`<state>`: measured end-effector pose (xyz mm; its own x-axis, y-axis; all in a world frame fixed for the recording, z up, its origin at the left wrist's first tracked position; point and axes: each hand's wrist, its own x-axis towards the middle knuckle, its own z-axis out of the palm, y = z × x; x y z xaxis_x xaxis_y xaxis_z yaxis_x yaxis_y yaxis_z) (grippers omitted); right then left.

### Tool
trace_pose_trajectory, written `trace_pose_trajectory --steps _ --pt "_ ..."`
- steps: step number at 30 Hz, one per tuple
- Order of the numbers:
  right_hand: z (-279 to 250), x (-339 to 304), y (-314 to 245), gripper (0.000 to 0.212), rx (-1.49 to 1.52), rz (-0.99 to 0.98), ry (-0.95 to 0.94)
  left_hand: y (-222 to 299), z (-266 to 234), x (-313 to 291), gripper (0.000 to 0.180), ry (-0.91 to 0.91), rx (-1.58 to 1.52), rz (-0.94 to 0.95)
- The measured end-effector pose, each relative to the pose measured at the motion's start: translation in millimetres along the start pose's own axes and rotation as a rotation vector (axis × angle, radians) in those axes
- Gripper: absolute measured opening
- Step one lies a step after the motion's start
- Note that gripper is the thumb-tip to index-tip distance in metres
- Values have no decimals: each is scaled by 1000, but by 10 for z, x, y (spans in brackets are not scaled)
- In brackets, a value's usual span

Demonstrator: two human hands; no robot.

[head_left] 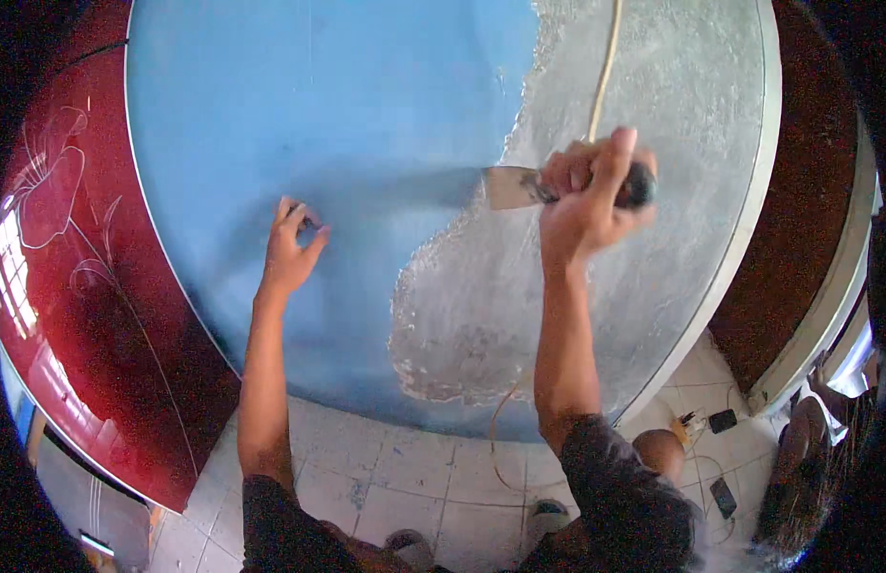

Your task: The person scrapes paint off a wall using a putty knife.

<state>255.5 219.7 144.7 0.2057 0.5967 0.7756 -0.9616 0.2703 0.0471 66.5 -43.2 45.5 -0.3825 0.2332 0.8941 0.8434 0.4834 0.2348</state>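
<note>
My right hand is wrapped round the dark handle of a paint scraper, whose flat, wide blade points left. The blade's edge lies at the ragged border between blue paint and the bare grey surface of the wall. I cannot tell whether the blade touches the wall. My left hand is raised over the blue part with nothing in it, fingers partly curled and the thumb held apart.
A cream cable runs down the wall behind my right hand. To the left stands a glossy red panel with a flower drawing. Two dark phone-like objects lie on the tiled floor at lower right, near another person.
</note>
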Motion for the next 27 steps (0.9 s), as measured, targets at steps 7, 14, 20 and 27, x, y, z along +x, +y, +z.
trace_pose_trajectory --steps 7,14,20,27 --pt "-173 -159 40 26 42 21 -166 7 15 -101 16 -27 -15 -17" --pt "-75 -64 -53 28 19 -102 -139 58 -54 -22 17 -1 -38 28" --pt "-64 -163 71 31 -74 25 -248 144 -19 -14 17 78 14 55" --pt "-60 -233 65 30 -44 -29 -268 4 34 17 17 122 -23 57"
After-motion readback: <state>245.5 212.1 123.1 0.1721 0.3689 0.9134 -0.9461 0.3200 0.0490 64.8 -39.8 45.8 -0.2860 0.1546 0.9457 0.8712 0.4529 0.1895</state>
